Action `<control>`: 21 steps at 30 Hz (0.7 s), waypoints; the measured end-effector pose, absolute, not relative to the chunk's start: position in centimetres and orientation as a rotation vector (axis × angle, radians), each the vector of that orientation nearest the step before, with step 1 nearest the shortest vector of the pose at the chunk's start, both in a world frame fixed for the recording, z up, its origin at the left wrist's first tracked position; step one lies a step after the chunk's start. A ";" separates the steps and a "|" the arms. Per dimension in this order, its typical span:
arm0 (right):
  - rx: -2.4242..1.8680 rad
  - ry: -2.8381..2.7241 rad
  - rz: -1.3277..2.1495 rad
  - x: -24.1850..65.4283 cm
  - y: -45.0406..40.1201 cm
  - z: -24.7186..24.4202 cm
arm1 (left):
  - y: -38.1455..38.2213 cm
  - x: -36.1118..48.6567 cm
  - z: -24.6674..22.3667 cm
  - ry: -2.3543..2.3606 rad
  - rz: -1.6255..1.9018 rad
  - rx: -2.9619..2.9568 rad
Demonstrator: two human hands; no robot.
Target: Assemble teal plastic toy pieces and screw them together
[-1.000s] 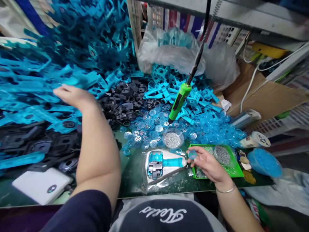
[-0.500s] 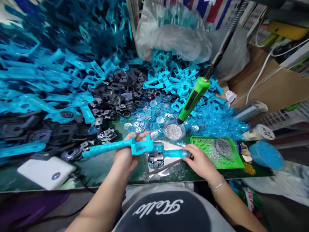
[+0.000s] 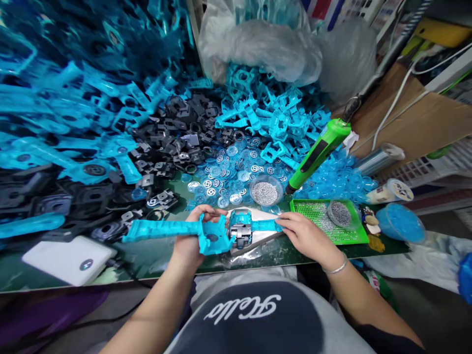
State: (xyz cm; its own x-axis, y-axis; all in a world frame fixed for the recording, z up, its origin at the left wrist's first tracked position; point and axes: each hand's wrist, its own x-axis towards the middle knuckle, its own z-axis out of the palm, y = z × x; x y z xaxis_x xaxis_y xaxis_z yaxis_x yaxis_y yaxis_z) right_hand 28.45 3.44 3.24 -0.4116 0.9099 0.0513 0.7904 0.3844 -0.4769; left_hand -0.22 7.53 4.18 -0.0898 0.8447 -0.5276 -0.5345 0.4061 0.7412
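Two bare hands at work over a dark green counter (image 3: 147,256), viewed from the wearer's head. The left hand (image 3: 189,244) grasps a bright blue plastic shell (image 3: 180,229), its fingers passing behind the piece and partly hidden by it. The shell consists of a long, straight, slightly translucent handle, directed to the left, and a broad squarish head at the right end, with raised prongs along its edges and a dark round emblem in its face. The piece is held above the counter, its head just beside a white fixture (image 3: 263,239); whether the two touch cannot be determined.

Seated in the fixture is a second blue piece (image 3: 262,225), its narrow handle directed to the right. Its wider left end carries a grey-and-black insert (image 3: 241,234) with squared contours, bordered above by glossy blue plastic. The right hand (image 3: 309,237) has its fingertips at the tip of this handle; whether they pinch it or merely rest there cannot be told.

Behind the fixture stands a round clear dish (image 3: 281,191) of small silvery metal pieces, and above its right side hangs a green power screwdriver (image 3: 319,153), tilted. A green tray (image 3: 313,210) lies near the right hand. Farther back are translucent blue discs (image 3: 221,172) with pale swirl marks, a heap of black parts (image 3: 180,132) and, at left, a large pile of blue parts (image 3: 70,118).
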 end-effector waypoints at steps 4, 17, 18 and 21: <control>-1.548 -2.312 0.484 28.2 3.4 2.9 | 7.4 -0.5 3.8 1.171 1.201 0.424; -1.579 -2.383 0.462 27.7 3.4 3.1 | 7.6 -1.0 2.7 1.178 1.236 0.458; -1.591 -2.395 0.451 27.6 3.4 3.2 | 7.6 -1.0 2.6 1.176 1.235 0.457; -1.598 -2.429 0.463 27.4 3.6 3.4 | 7.7 -0.9 2.6 1.176 1.234 0.464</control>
State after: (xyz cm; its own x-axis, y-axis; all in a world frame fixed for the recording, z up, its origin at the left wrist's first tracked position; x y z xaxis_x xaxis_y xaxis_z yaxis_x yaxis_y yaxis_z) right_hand 27.44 3.58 3.44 -0.3971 0.9177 -0.0078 0.8562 0.3674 -0.3634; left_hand -0.94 7.66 2.61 -0.1119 0.8943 -0.4333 -0.4762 0.3345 0.8132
